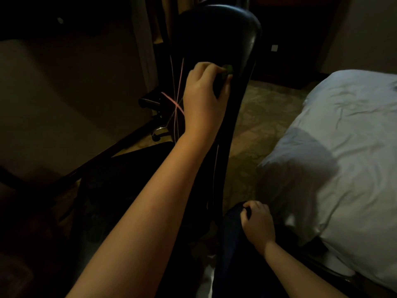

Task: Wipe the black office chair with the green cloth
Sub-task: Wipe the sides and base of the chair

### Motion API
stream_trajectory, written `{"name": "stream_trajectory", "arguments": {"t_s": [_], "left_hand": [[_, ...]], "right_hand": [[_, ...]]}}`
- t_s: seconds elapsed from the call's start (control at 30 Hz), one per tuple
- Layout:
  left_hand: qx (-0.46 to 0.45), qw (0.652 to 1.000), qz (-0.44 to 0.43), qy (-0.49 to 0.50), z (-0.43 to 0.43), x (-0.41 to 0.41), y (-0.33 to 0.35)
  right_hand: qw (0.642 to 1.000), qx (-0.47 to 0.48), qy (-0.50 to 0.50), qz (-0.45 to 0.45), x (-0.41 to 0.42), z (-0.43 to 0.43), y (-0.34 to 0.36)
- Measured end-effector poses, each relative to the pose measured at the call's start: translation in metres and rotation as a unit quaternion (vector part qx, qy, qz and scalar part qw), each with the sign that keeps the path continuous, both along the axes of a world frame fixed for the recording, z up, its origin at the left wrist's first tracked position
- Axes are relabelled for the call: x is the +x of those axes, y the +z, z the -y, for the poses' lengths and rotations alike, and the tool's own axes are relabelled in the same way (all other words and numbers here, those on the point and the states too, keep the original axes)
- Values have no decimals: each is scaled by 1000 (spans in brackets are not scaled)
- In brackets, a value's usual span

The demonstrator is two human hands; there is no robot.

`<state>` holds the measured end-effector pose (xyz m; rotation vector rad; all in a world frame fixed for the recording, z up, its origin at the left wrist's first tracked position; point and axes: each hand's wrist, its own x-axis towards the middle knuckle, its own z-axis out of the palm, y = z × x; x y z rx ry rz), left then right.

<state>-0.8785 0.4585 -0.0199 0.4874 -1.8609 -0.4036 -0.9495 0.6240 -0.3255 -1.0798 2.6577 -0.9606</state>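
The black office chair (217,35) stands in the middle of the dim view, its tall glossy backrest seen from the side. My left hand (204,91) presses the green cloth (227,69) against the upper backrest; only a small green fold shows past my fingers. Low down, my right hand (256,222) is closed on a dark part at the chair's lower right, probably an armrest (233,214). Thin pink cords (178,97) run along the chair's left side.
A bed with a rumpled white duvet (343,147) fills the right side. A pale wall and dark wooden edge (103,155) lie left. The chair's wheeled base (158,131) rests on patterned carpet (264,117). Curtains hang behind the chair.
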Motion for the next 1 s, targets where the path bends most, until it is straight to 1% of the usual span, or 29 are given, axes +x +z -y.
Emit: {"name": "stream_trajectory", "arguments": {"t_s": [0.2, 0.33, 0.43, 0.6, 0.73, 0.83, 1.0], "left_hand": [[9, 1000, 10, -2, 1, 2, -16], [7, 999, 36, 21, 1, 12, -38], [11, 999, 40, 22, 2, 19, -51], [52, 998, 37, 17, 2, 32, -73], [82, 995, 53, 21, -1, 49, -105], [110, 992, 61, 29, 0, 57, -121], [142, 986, 79, 46, -7, 69, -143]], "right_hand": [[1000, -5, 1, 10, 0, 0, 0], [1000, 5, -10, 0, 3, 0, 0], [1000, -5, -22, -18, 6, 0, 1], [999, 11, -25, -19, 7, 1, 2], [1000, 22, -7, -9, 4, -2, 1], [999, 33, 1, -19, 5, -3, 2], [1000, 12, -6, -12, 7, -3, 3]]}}
